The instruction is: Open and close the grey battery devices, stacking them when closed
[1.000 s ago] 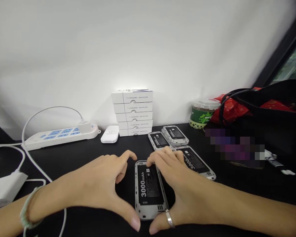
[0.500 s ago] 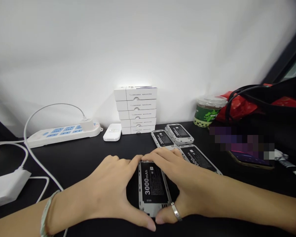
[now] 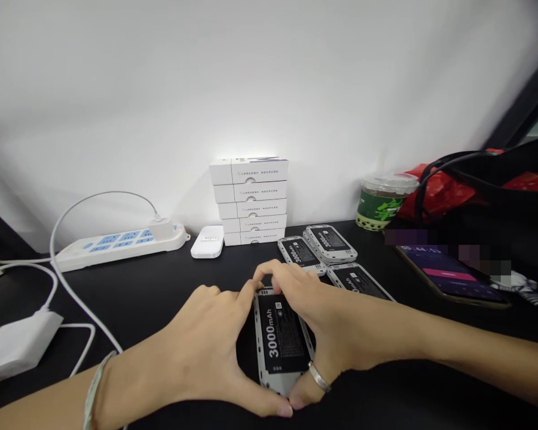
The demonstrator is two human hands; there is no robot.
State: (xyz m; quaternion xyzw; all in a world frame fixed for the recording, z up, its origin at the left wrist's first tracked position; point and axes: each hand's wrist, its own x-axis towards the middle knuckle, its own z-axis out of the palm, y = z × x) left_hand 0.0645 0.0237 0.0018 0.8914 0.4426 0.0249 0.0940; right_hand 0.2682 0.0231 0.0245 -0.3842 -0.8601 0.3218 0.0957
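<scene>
One 3000 mAh battery pack point(image 3: 278, 340) clasped between both hands

Its grey frame is gripped at the edges by the curled fingers point(image 3: 269, 272) of the right hand point(image 3: 336, 316) and the left hand point(image 3: 201, 349), with thumbs point(image 3: 298, 401) closed at the near end; further packs point(image 3: 329, 243) are left untouched beyond it on the black tabletop point(image 3: 161, 292) (one stacked on another).

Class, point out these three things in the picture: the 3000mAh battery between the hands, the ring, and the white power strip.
3000mAh battery point(image 3: 278, 337): head view, on its black label.
Ring point(image 3: 319, 377): head view, on its metal band.
White power strip point(image 3: 78, 258): head view, on its white casing near the left end.
</scene>
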